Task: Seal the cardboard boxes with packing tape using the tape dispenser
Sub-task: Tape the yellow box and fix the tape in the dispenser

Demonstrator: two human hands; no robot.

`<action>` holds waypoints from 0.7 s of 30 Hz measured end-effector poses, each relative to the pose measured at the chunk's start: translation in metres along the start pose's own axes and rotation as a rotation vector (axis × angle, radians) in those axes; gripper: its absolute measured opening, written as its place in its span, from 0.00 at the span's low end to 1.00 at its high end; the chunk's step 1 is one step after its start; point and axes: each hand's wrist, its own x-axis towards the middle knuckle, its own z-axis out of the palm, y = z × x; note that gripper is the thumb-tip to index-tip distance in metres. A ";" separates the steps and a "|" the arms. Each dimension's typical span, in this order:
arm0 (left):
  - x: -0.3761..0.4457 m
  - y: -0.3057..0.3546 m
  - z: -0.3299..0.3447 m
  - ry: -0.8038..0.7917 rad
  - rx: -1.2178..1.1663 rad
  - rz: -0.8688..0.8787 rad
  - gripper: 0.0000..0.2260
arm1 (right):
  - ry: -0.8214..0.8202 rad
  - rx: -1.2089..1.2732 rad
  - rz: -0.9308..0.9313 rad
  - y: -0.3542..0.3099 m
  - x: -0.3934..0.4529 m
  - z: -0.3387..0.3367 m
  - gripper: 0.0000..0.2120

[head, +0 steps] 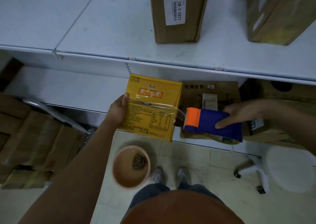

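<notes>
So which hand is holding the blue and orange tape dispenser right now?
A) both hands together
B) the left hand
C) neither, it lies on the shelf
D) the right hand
D: the right hand grips the tape dispenser by its blue body, while the left hand holds the yellow box, with a strip of clear tape running across the box to the dispenser.

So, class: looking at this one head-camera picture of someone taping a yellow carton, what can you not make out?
- Far side of the yellow carton: faces away from the head view.
- Tape roll: hidden inside the blue dispenser.
- Left hand fingers: behind the carton, only the thumb shows.
- Carton's small print: blurred.
- Box on the shelf: cut by the frame's edges.
</notes>
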 end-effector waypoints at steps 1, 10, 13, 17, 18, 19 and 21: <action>0.000 -0.001 0.000 0.002 -0.015 0.017 0.21 | -0.012 0.000 0.007 0.000 0.000 0.000 0.14; -0.005 0.004 0.009 0.217 0.454 0.122 0.24 | 0.089 -0.131 0.068 -0.008 0.012 0.009 0.23; -0.014 0.030 0.037 0.247 0.609 0.272 0.26 | 0.216 -0.037 0.035 -0.010 0.021 0.017 0.26; -0.011 0.034 0.057 0.221 0.640 0.235 0.29 | 0.353 -0.146 0.014 -0.012 0.026 0.016 0.37; -0.009 0.033 0.056 0.206 0.657 0.236 0.32 | 0.368 -0.181 0.017 -0.012 0.027 0.015 0.41; -0.008 0.030 0.056 0.194 0.679 0.252 0.34 | 0.375 -0.213 0.016 -0.015 0.030 0.015 0.42; -0.008 0.027 0.057 0.201 0.713 0.293 0.36 | 0.387 -0.270 0.056 -0.024 0.034 0.017 0.34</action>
